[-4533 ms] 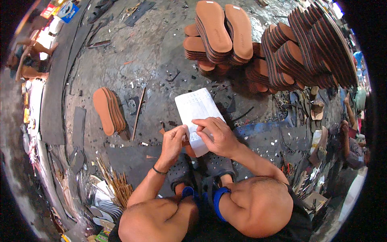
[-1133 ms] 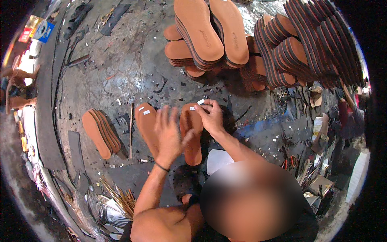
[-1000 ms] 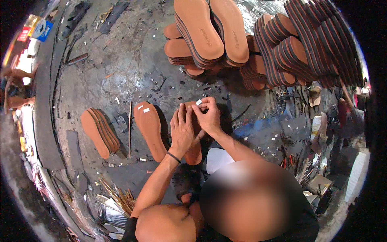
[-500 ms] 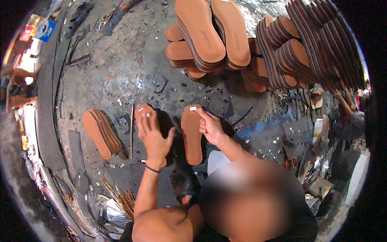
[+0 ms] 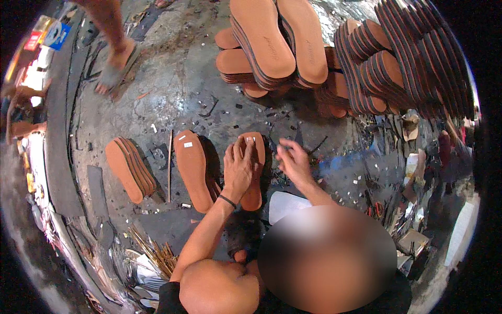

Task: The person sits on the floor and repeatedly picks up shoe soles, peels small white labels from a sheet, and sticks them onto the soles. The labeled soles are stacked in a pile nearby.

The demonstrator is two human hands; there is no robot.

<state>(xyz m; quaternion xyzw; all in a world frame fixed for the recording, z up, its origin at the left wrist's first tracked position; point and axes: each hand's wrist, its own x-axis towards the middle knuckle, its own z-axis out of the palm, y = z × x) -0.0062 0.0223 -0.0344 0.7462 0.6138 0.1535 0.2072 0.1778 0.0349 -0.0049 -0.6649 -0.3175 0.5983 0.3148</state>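
A tan shoe sole [image 5: 252, 196] lies in front of me with a small white label near its far end. On it rests my left hand [image 5: 239, 170], fingers stretched toward the label and partly hiding it. My right hand [image 5: 295, 163] is raised just right of that sole, apart from it, with thumb and forefinger spaced and the other fingers curled; nothing shows in it. To the left lies a small stack of tan soles [image 5: 192, 172], its top one bearing two white labels. Farther left, another stack of soles [image 5: 125, 170] leans over in a fanned row.
Tall piles of soles [image 5: 266, 42] stand at the far middle, with more stacks [image 5: 397, 68] at far right. A thin stick [image 5: 170, 167] lies between the left stacks. A white sheet [image 5: 285, 206] is near my right forearm. Another person's sandalled foot [image 5: 117, 65] is at far left. Scraps litter the floor.
My left hand has moved right from the left stack onto the middle sole, uncovering the labelled top sole. My right hand has left the middle sole and shifted right. A person's leg has appeared at far left.
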